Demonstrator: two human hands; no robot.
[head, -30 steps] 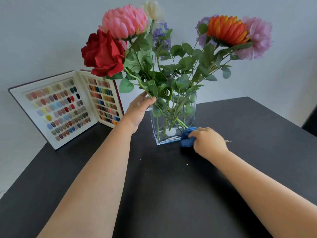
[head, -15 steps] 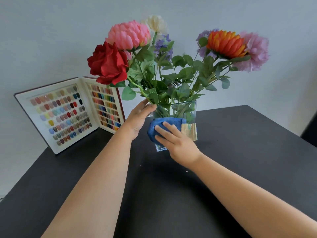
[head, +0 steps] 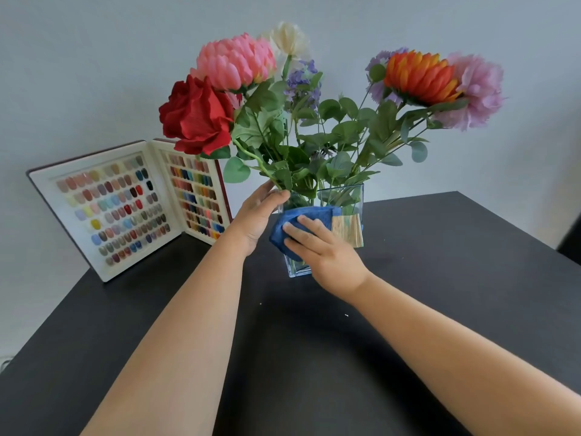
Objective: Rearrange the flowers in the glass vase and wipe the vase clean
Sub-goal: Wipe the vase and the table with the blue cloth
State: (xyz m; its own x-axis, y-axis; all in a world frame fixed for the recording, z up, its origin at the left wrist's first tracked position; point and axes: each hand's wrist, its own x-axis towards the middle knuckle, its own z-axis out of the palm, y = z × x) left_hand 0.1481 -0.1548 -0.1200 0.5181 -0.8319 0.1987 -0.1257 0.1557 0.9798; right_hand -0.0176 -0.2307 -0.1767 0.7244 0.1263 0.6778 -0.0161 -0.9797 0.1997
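Note:
A square glass vase (head: 341, 196) stands on the black table (head: 440, 278) and holds several artificial flowers: a red rose (head: 196, 116), a pink bloom (head: 235, 62), an orange one (head: 421, 77) and a lilac one (head: 478, 89). My left hand (head: 256, 215) rests against the vase's upper left edge, fingers straight. My right hand (head: 323, 250) presses a blue cloth (head: 301, 220) flat onto the vase's front face with straight fingers. A yellowish patch (head: 347, 229) of the cloth shows to the right of my fingers.
An opened book of colour swatches (head: 125, 202) leans against the wall at the back left of the table. A pale wall stands behind the flowers. A dark object (head: 570, 243) shows at the right edge.
One second ago my right hand held the bunched cloth at the vase's lower right corner. It has since risen and spread the cloth over the front face. My left hand stayed put.

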